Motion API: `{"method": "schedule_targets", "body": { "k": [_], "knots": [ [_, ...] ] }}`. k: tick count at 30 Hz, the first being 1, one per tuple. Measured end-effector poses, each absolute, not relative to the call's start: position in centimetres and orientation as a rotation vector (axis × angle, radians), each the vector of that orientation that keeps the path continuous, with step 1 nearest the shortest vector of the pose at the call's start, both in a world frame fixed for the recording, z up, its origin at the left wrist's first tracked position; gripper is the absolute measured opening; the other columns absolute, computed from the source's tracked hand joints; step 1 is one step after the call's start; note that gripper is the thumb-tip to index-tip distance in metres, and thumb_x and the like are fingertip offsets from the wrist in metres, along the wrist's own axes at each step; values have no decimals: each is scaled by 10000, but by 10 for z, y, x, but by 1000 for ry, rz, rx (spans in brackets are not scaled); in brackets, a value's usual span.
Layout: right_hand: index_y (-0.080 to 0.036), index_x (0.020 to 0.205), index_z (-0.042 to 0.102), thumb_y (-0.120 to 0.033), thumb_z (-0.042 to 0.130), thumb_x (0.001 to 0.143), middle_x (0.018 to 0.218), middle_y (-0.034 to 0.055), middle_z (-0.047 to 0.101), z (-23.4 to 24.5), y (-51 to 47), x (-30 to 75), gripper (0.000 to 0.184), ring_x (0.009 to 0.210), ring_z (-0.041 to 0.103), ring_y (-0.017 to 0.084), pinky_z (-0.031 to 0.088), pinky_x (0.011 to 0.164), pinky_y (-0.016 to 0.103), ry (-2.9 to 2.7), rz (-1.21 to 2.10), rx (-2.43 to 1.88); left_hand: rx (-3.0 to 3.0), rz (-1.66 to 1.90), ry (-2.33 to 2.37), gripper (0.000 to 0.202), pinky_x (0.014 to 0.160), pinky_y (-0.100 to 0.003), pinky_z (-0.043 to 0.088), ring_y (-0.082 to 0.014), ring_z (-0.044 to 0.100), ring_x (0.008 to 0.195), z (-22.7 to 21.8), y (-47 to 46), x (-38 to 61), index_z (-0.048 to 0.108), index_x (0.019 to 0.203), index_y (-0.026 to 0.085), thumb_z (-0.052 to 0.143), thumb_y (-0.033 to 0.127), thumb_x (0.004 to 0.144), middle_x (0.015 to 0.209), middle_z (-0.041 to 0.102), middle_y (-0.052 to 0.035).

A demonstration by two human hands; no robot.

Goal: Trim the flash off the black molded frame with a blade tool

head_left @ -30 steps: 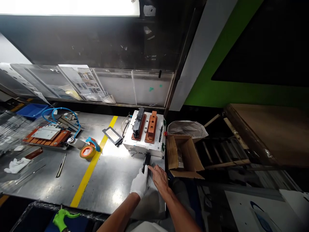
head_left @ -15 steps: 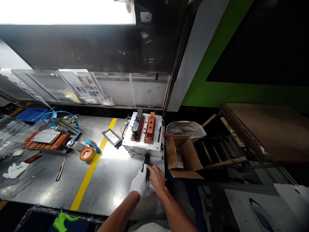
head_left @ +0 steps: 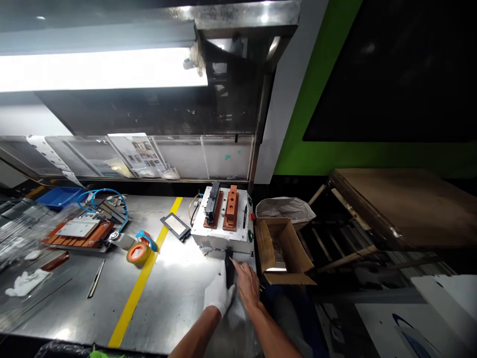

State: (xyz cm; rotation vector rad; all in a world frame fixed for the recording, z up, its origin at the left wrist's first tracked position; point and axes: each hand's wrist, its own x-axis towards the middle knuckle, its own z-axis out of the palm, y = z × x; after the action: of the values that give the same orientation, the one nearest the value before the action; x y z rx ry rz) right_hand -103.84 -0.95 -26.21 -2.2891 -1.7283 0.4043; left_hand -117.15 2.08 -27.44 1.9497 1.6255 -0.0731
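My left hand, in a white glove, grips a dark elongated black plastic part just in front of a white fixture box. Bare, my right hand is closed at the part's right side, its index finger and thumb near the upper end. Whatever lies between those fingertips is too small to make out. On the box stand two orange-brown blocks; a similar black piece sits on the left one, while the right block shows its holes. A black pen lies on the box top.
A cardboard box stands right of the bench. Left on the metal bench are a black frame, a tape roll, a knife, an orange-brown fixture with blue tubing and a white glove.
My view has tilted upward, so the bench scene sits lower and more of the lamp shows. My left hand still grips the black part; my right hand stays beside it, its fingers slightly shifted.
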Motion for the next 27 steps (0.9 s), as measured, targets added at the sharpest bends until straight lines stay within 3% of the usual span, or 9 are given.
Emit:
{"method": "schedule_targets", "body": {
  "k": [3, 6, 11, 18, 23, 27],
  "knots": [
    [-336, 1444, 522, -65, 305, 958, 1040, 68, 636, -264, -36, -1037, 598, 913, 643, 193, 470, 779, 270, -1722, 430, -2259, 1934, 12, 1700, 882, 990, -458, 544, -310, 629, 1214, -268, -4, -1192, 94, 1572, 304, 515, 519, 828, 1512, 482, -99],
    [-360, 1422, 541, -79, 313, 973, 1014, 43, 637, -269, -66, -1047, 577, 919, 640, 180, 471, 783, 255, -1784, 510, -2190, 1983, 62, 1648, 714, 1016, -391, 540, -252, 613, 1258, -270, -30, -1217, 241, 1539, 340, 483, 433, 874, 1585, 385, -68],
    [-367, 1370, 589, -68, 365, 951, 1034, 32, 650, -277, -93, -1071, 562, 937, 646, 180, 474, 802, 246, -1846, 608, -2140, 2021, -25, 1558, 536, 1095, -328, 491, -210, 550, 1350, -288, -45, -1233, 459, 1456, 288, 426, 314, 922, 1618, 328, -110],
    [-358, 1363, 588, -82, 382, 953, 1012, 37, 652, -273, -84, -1074, 536, 921, 636, 177, 463, 804, 241, -1887, 582, -2138, 2106, 44, 1455, 534, 1109, -262, 475, -143, 540, 1345, -305, -37, -1227, 404, 1469, 378, 380, 267, 947, 1623, 330, 2],
    [-359, 1345, 601, -77, 374, 939, 1016, 45, 650, -267, -76, -1074, 543, 916, 636, 193, 474, 825, 279, -1902, 558, -2174, 2101, -28, 1419, 621, 1120, -237, 452, -147, 473, 1405, -315, -35, -1227, 316, 1534, 308, 361, 190, 926, 1593, 345, -68],
    [-355, 1342, 607, -76, 372, 933, 1028, 51, 657, -266, -71, -1074, 548, 918, 644, 193, 484, 831, 284, -1905, 549, -2186, 2109, -137, 1397, 630, 1021, -246, 506, -162, 596, 1218, -309, -27, -1222, 309, 1539, 263, 348, 179, 915, 1405, 492, -128]
  ]
}}
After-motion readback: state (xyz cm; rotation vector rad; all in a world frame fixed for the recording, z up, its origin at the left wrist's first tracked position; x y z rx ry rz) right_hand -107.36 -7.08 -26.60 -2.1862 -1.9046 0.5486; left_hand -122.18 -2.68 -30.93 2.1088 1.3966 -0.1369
